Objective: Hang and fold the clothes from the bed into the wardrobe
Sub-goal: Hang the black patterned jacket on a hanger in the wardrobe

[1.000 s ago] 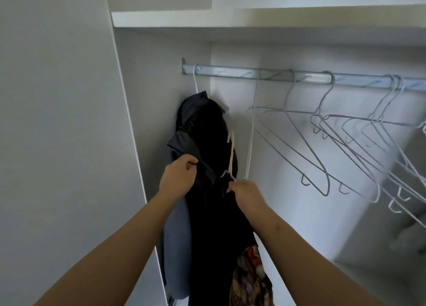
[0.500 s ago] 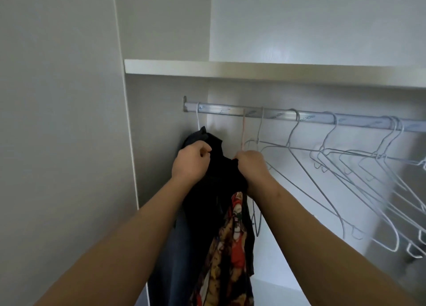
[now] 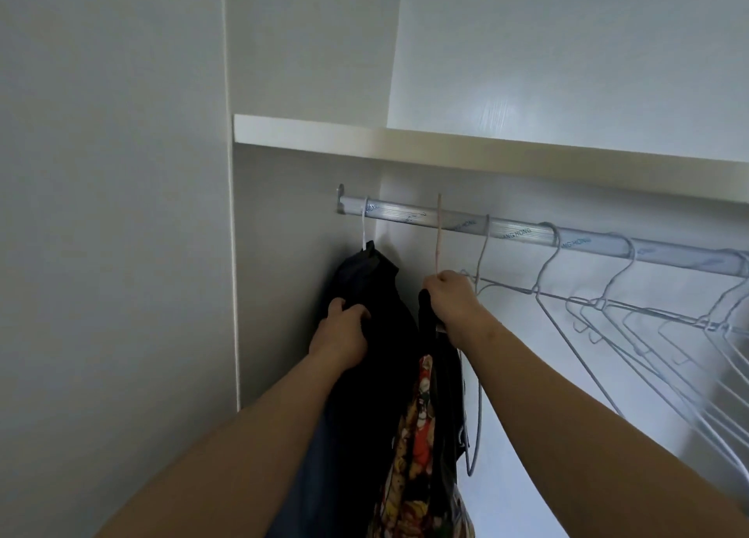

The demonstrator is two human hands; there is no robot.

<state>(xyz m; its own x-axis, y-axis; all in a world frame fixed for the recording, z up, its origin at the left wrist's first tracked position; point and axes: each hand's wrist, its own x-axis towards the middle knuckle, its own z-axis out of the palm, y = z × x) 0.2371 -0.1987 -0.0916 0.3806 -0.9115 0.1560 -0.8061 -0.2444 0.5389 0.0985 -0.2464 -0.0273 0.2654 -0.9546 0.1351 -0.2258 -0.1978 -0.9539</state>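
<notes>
— Black garment with a colourful printed panel (image 3: 419, 436): how much of it is visible?
— Only a part. It hangs directly below the right hand (image 3: 454, 298), and its lower end is cut off by the bottom edge. Its top is hidden under that hand, and so are the shoulders of the thin pink hanger (image 3: 439, 233).
— And the hook?
— It stands straight up from the grip and crosses the grey metal rail (image 3: 514, 231). Whether it really rests on the rail, I cannot tell.
— What differs from one second ago?
— Then the pink hanger was far under the rail; now its hook reaches it. Compared with half a second ago, the left hand (image 3: 342, 335) is lower on the dark hanging garment (image 3: 364, 278).
— How do the hands hold?
— The right hand's fingers are curled tightly round the neck of the pink hanger. The left hand grips a fold of the dark garment, which hangs on a white hanger (image 3: 364, 229) left of the right-hand grip.
— How does the black garment look?
— Limp and narrow, in long folds, with red, yellow and orange print. Grey wire hangers (image 3: 608, 314) hang to the right of the grip.
</notes>
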